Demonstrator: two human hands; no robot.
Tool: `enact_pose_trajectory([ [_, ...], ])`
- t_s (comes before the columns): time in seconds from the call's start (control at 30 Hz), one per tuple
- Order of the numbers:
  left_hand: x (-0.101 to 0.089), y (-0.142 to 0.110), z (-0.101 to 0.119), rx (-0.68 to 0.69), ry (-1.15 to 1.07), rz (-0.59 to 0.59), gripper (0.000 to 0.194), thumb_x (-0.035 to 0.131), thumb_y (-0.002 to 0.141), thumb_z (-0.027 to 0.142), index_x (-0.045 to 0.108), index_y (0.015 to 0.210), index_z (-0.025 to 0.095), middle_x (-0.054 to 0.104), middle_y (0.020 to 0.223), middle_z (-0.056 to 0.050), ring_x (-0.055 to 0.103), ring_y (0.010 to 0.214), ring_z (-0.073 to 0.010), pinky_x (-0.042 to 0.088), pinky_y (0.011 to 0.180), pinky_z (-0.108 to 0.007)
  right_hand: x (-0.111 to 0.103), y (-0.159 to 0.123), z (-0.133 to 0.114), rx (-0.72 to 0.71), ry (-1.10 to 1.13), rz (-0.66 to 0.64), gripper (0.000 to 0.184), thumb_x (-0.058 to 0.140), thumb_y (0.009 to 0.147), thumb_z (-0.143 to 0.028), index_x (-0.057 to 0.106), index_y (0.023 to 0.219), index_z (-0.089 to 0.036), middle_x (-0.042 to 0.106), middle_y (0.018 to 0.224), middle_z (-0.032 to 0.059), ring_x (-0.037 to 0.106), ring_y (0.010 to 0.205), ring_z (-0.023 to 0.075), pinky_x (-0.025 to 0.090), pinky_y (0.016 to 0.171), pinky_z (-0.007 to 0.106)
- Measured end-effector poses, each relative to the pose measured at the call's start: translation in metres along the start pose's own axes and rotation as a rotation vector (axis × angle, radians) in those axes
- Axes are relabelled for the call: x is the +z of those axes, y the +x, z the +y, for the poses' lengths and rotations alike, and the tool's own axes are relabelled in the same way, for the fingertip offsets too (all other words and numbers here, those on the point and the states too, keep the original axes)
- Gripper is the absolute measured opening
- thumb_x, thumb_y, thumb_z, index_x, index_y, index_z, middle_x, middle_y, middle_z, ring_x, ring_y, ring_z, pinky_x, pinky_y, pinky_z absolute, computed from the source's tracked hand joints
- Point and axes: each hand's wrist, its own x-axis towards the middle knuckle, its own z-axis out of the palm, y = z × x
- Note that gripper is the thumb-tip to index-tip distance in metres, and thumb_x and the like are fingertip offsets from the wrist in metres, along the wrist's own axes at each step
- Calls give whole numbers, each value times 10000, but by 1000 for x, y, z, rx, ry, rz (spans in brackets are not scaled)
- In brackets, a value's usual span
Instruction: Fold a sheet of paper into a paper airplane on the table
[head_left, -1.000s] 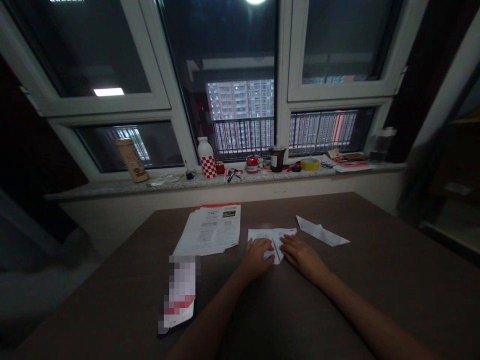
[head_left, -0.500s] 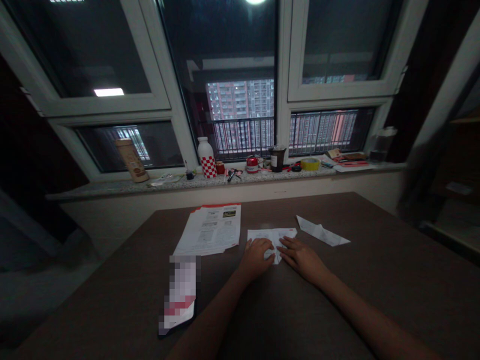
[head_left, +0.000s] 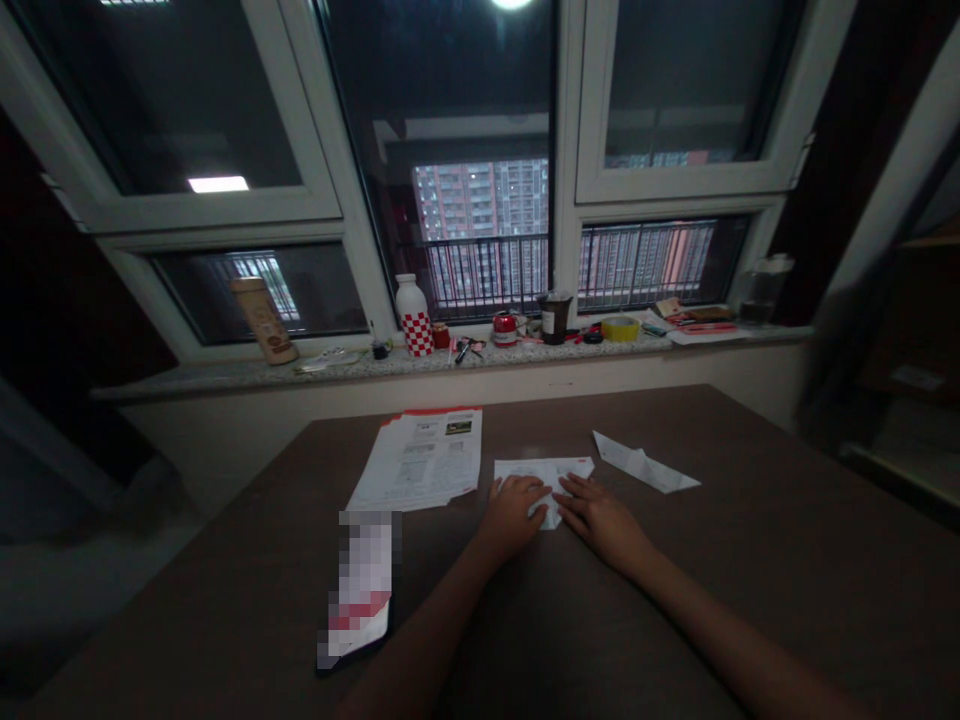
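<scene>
A folded sheet of printed paper [head_left: 541, 468] lies flat on the brown table, its lower part narrowing toward me. My left hand [head_left: 516, 512] rests on the left side of this paper, fingers bent and apart at its surface. On the right side, my right hand [head_left: 600, 515] lies with its fingers stretched out over the paper. The fingertips of both hands come close together near the middle and cover part of the folds. To the right, apart from my hands, is a folded paper boat [head_left: 645, 468].
Printed sheets [head_left: 424, 465] lie on the table [head_left: 750, 560] at the left. A phone [head_left: 360, 600], its screen blurred out, is beside my left forearm. On the windowsill stand a checkered bottle [head_left: 415, 320], a dark cup [head_left: 555, 320] and yellow tape [head_left: 620, 329].
Both hands have shifted only slightly on the folded paper, the fingertips moving a little closer together at the middle. The other things stay where they were.
</scene>
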Motion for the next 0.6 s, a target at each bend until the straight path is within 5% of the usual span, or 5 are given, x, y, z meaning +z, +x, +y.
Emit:
enact_pose_trajectory([
  [0.3,3,1,0,0,15,15,336,489,922,320,594,1242,315,574,1334,-13,455,1233,-232,272,1092,-481,4,0,-1,106,123,31,493,540,892,-372,496,1341,-174,492,1416,144,419,1342,262,318,1135,467],
  [0.5,1,1,1,-18,16,10,338,512,907,322,587,1236,319,578,1330,-6,460,1233,-234,264,1091,-505,9,2,-2,117,126,-11,249,535,870,-324,614,1075,-208,396,1494,93,280,1415,279,241,1138,557],
  [0.6,1,1,1,-13,19,-1,342,507,910,322,582,1244,312,578,1330,-7,465,1230,-238,261,1090,-511,11,2,-2,126,121,-17,298,522,878,-338,586,1140,-211,383,1502,96,261,1423,271,235,1133,565],
])
